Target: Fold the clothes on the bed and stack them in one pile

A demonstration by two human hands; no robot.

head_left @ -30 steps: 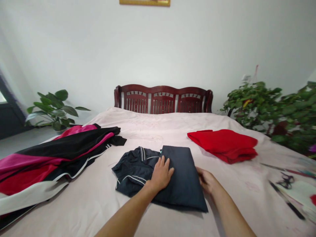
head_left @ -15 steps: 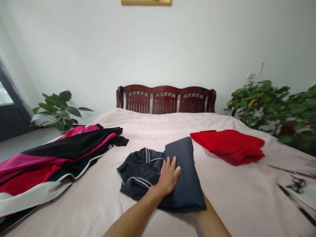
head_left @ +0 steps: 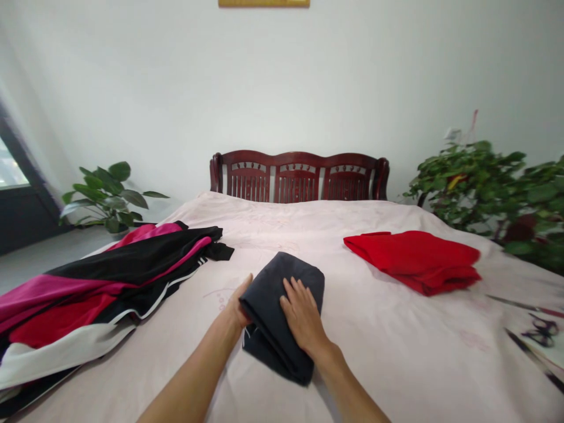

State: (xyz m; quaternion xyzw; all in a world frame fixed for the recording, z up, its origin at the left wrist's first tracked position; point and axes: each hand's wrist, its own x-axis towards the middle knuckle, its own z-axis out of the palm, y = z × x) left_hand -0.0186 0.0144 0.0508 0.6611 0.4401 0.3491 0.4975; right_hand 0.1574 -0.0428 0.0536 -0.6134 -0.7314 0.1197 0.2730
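Observation:
A dark navy garment [head_left: 277,294] lies folded into a compact bundle on the bed in front of me, with a bit of white piping showing at its lower left. My left hand [head_left: 240,302] grips the bundle's left edge, its fingers partly hidden by the cloth. On top of the fold, my right hand [head_left: 304,317] rests flat with its fingers stretched out and holds nothing.
A folded red garment [head_left: 414,258] lies to the right, and a pile of black, pink and white clothes [head_left: 118,282] to the left. Scissors [head_left: 541,330] and a long dark blade-like thing [head_left: 531,352] lie at the right edge. Behind the bed [head_left: 273,226] stands a wooden headboard [head_left: 297,176].
The navy garment's spread left part has been folded under or in, so the bundle is smaller. My left hand moved from its top to the left edge; my right hand came from beneath onto the top.

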